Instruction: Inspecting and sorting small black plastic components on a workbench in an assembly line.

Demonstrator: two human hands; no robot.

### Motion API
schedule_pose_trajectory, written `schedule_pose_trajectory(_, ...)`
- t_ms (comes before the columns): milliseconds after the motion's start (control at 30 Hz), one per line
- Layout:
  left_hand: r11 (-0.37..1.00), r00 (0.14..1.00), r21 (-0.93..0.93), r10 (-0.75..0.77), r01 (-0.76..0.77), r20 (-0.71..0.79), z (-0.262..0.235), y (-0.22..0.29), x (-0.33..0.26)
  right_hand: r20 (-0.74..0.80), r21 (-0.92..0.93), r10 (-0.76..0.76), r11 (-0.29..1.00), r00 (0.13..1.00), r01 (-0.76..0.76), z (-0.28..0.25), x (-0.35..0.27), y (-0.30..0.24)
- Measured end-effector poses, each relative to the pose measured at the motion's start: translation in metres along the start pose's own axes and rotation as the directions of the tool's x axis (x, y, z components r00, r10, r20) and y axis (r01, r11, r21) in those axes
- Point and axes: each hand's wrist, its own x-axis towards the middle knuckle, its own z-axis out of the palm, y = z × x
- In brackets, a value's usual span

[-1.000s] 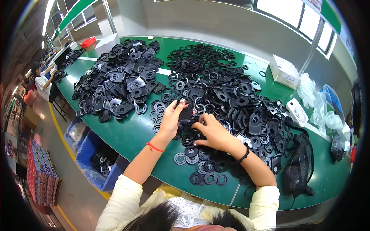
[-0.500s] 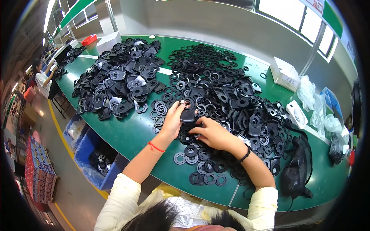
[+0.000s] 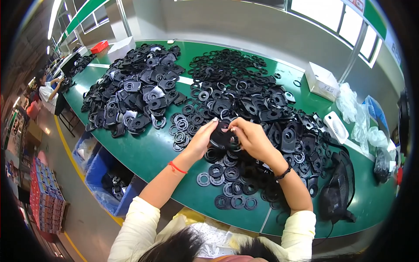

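Note:
My left hand grips the left side of a black plastic plate with a round hole, held tilted above the table. My right hand is closed at the plate's right side, its fingertips pinching what looks like a black ring, blurred and partly covered by the fingers. Loose black rings lie beneath and in front of my hands. Behind them spreads a heap of black plates and rings.
A big pile of similar black plates stands at the left, thin rings at the back. Rightward are a white box, a white slotted plastic piece, clear bags and a black mesh bag. Blue bins sit below the left edge.
My right hand has risen from the rings on the table to the plate in my left hand. The plate has tilted, and a ring-like piece now shows at my right fingertips.

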Motion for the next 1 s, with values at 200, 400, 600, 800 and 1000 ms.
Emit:
schedule_pose_trajectory(200, 0.993, 0.964, 0.115, -0.006, -0.026, 0.266, -0.003, -0.011, 0.0, -0.217, -0.06, -0.107, 0.994, 0.97, 0.096, 0.008, 0.0, 0.02)
schedule_pose_trajectory(400, 0.969, 0.932, 0.225, 0.017, -0.105, 0.362, 0.007, -0.009, -0.004, -0.241, -0.132, -0.067, 0.991, 0.968, 0.036, 0.008, 0.001, 0.024)
schedule_pose_trajectory(600, 0.954, 0.918, 0.25, 0.054, -0.163, 0.392, 0.005, -0.011, -0.003, 0.032, 0.149, 0.327, 0.933, 0.945, -0.328, -0.008, 0.003, 0.021)
schedule_pose_trajectory(800, 0.97, 0.936, 0.221, 0.018, -0.102, 0.352, 0.004, -0.008, -0.004, -0.04, 0.151, 0.113, 0.983, 0.993, -0.106, -0.003, 0.004, 0.026)
schedule_pose_trajectory(1000, 0.975, 0.942, 0.211, -0.002, -0.073, 0.337, 0.006, -0.005, -0.005, -0.138, -0.037, -0.052, 0.998, 0.989, 0.048, -0.004, 0.003, 0.02)
